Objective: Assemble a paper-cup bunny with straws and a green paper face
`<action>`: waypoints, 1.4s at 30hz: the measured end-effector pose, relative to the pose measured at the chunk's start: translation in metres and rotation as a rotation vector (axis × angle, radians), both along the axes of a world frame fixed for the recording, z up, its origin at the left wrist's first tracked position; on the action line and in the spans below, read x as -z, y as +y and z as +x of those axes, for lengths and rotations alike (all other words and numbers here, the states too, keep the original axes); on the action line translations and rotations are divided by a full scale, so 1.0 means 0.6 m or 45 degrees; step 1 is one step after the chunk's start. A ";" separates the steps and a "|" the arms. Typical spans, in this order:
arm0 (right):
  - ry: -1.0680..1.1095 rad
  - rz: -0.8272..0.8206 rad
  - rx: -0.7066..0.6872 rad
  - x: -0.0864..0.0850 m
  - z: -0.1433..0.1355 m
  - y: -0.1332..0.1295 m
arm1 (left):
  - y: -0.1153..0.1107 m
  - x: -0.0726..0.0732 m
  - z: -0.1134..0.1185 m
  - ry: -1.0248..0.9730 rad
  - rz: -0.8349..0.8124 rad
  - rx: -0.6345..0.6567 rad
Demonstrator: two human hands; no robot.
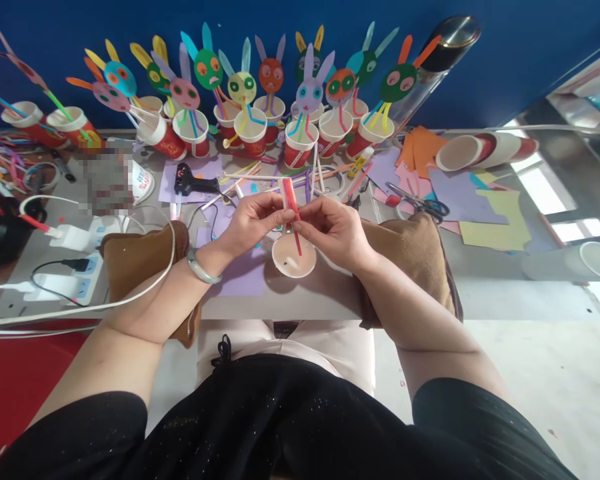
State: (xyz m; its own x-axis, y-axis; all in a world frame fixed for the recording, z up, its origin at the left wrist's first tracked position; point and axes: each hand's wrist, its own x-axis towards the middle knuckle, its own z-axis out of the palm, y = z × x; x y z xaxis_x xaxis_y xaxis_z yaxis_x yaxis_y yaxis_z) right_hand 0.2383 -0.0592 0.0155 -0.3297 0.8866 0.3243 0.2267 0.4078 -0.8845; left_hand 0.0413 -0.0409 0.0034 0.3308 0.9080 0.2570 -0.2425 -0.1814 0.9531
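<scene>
Between my two hands is a red strip (290,193), upright, with a narrow red end hanging down over a paper cup. My left hand (263,217) pinches the strip from the left, thumb and fingertips together. From the right, my right hand (327,230) pinches it with thumb and forefinger. Just below my fingertips, the paper cup (294,265) shows its pale round face, with a small dark mark on it. Purple paper (237,277) lies under and left of the cup. A black glue gun (195,181) rests beyond my left hand.
Red cups (301,143) with paper rabbit heads line the blue wall. Scissors (425,205) and coloured paper (467,193) lie to the right, near stacked cups (485,152). Brown cushions (413,257) flank my forearms. A power strip (87,270) and a white cable (150,287) are at left.
</scene>
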 end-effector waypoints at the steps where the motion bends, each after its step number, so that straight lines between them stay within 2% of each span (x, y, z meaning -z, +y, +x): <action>1: -0.003 -0.001 0.014 -0.001 -0.001 0.000 | 0.000 0.001 0.000 -0.008 0.003 -0.010; 8: -0.073 0.053 0.063 0.003 -0.001 0.003 | 0.002 0.004 -0.003 0.058 0.053 -0.050; 14: -0.208 0.340 0.205 0.015 -0.001 0.004 | 0.002 0.010 -0.006 0.098 0.139 -0.058; 18: -0.300 0.533 0.218 0.023 0.003 0.009 | -0.001 0.011 -0.007 0.134 0.204 -0.104; 23: -0.438 0.665 0.211 0.024 0.011 0.010 | -0.003 0.005 -0.006 0.136 0.257 -0.114; 30: -0.630 0.765 0.218 0.027 0.021 0.008 | -0.008 0.007 -0.002 0.154 0.227 -0.095; 35: -0.524 0.755 0.210 0.028 0.019 0.008 | -0.011 0.014 0.001 0.123 0.165 -0.080; 42: -0.364 0.512 0.206 0.016 0.008 -0.003 | -0.004 0.014 -0.001 -0.015 0.057 -0.111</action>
State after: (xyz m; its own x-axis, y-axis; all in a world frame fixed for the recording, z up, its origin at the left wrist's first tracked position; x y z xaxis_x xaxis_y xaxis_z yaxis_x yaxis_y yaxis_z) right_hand 0.2429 -0.0607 0.0061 -0.3238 0.7573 0.5671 0.5246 0.6426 -0.5585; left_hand 0.0410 -0.0430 -0.0053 0.2480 0.9207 0.3014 -0.2348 -0.2448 0.9407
